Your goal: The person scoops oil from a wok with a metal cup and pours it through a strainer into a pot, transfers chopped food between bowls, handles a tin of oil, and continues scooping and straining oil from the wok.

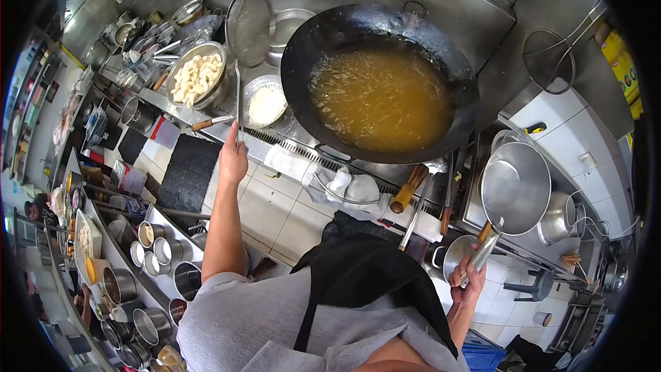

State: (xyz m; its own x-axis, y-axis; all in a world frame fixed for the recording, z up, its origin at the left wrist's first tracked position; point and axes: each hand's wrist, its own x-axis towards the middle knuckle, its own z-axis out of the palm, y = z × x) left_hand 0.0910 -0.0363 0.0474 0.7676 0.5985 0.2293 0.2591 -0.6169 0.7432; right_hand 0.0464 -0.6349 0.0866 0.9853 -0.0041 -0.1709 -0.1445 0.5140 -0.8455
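Note:
My left hand [233, 158] is closed around the long handle of a round mesh skimmer [249, 27], whose disc stands raised near the back wall. To its left is a metal bowl [224, 91] of pale, chunky pieces [197, 79]. A perforated metal bowl [259, 83] with white crumbly stuff [267, 106] sits just right of the handle. My right hand [468, 279] grips the metal handle of a large ladle [516, 186], its wide bowl held out at the right. In the middle, a big black wok [296, 96] contains bubbling yellow-brown liquid [385, 100].
White cloths [348, 186] lie along the stove's front edge. A wooden-handled brush [410, 189] rests beside them. Another wire strainer [549, 62] hangs at the upper right. Metal pots [151, 324] crowd the lower left shelves; a dark stool [530, 285] stands at right.

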